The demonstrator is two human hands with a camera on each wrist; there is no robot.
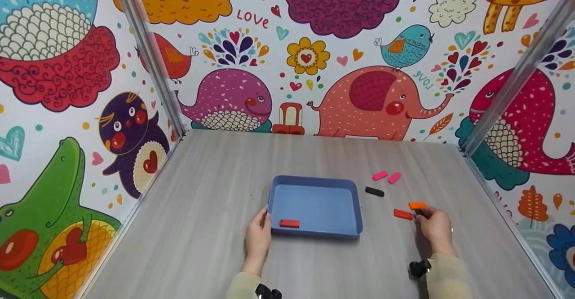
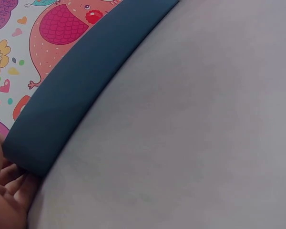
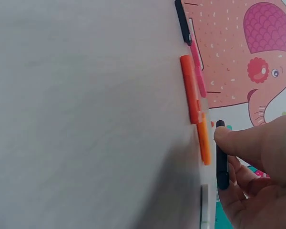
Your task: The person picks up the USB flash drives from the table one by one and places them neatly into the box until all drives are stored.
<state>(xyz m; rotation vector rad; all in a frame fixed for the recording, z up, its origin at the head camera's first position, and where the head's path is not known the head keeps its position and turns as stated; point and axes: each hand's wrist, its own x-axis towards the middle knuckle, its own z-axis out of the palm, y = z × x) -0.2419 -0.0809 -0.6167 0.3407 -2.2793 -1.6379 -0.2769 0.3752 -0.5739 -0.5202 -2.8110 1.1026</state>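
Note:
A shallow blue tray [image 1: 321, 204] sits on the table with a red stick-like piece [image 1: 289, 223] lying in its near left corner. My left hand [image 1: 258, 236] grips the tray's left side near that corner; in the left wrist view its fingers reach to the underside of the tray wall [image 2: 71, 90]. To the tray's right, my right hand [image 1: 435, 229] pinches a small black stick [image 3: 221, 164] between thumb and fingers. Just left of those fingertips lie an orange stick [image 1: 417, 205] and a red-orange stick [image 1: 403, 214].
Another black stick [image 1: 374, 191] lies by the tray's right wall, with two pink sticks [image 1: 380, 176] [image 1: 394, 178] behind it. Printed cartoon panels [image 1: 215, 97] with metal corner posts [image 1: 157, 70] enclose the wood-grain table [image 1: 215, 178] at the back and sides.

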